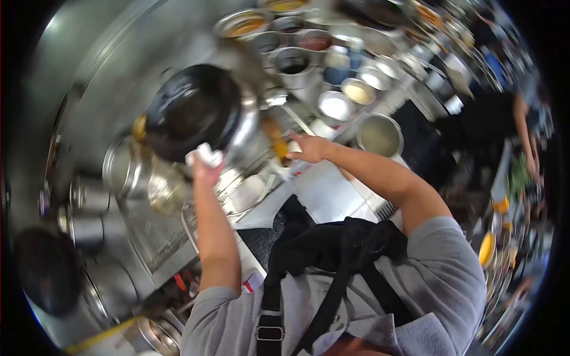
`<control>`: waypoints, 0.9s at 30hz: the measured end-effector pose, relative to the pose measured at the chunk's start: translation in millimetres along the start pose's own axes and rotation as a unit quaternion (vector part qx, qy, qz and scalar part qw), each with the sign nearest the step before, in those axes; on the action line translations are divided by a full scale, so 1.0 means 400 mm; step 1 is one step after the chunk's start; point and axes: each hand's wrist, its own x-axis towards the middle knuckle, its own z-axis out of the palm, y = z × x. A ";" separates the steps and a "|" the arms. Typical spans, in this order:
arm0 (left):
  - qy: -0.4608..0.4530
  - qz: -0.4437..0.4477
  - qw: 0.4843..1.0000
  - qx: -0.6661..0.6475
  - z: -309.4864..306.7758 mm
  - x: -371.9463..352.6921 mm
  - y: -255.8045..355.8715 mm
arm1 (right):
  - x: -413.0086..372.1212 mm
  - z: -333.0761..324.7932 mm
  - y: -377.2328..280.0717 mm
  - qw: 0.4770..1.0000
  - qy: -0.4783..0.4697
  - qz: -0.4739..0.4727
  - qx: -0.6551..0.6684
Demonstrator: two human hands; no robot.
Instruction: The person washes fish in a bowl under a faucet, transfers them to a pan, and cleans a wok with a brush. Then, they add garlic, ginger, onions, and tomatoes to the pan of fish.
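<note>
My left hand (pixel 206 172) is closed on a bunched white cloth (pixel 205 155) at the near rim of a large dark wok (pixel 193 113). The wok is tilted over the range, its dark inside facing me. My right hand (pixel 307 148) is to the right of the wok, fingers curled toward each other. Right at its fingertips is an orange-brown, elongated thing (pixel 275 137), too blurred to name; what the fingers hold cannot be made out. A ladle (pixel 275 96) with a shiny bowl lies beyond that hand.
A perforated metal strainer (pixel 166 191) and a metal pot (pixel 119 166) stand left of the wok. Seasoning containers (pixel 293 61) line the back. A pot of cloudy liquid (pixel 380 135) is at right. Another dark wok (pixel 46 272) sits far left. A person's arm (pixel 522 127) shows at far right.
</note>
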 end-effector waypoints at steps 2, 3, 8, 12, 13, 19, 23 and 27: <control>0.023 -0.006 0.999 0.021 0.012 0.008 -0.005 | 0.117 0.043 -0.073 0.997 -0.027 0.026 -0.060; 0.019 -0.004 1.000 0.023 0.000 0.024 -0.017 | 0.157 0.060 -0.104 0.991 -0.059 0.085 -0.082; 0.031 -0.020 0.999 0.025 0.014 -0.010 0.001 | 0.281 0.162 -0.102 0.975 -0.123 0.182 -0.040; 0.018 0.002 0.998 0.065 0.010 -0.016 0.018 | 0.173 -0.052 -0.136 0.907 -0.084 0.243 0.333; -0.011 0.008 0.998 0.054 0.005 -0.022 0.022 | 0.131 -0.101 -0.138 0.879 -0.076 0.235 0.409; -0.045 -0.020 0.999 0.012 0.003 -0.038 0.040 | 0.192 -0.404 -0.288 0.871 0.004 -0.122 0.475; -0.001 -0.010 1.000 -0.020 0.031 -0.027 0.027 | 0.494 -0.477 -0.460 0.862 0.075 -0.036 0.500; 0.000 -0.001 1.000 -0.016 0.033 -0.012 0.024 | 0.838 -0.461 -0.547 0.849 0.183 -0.088 0.488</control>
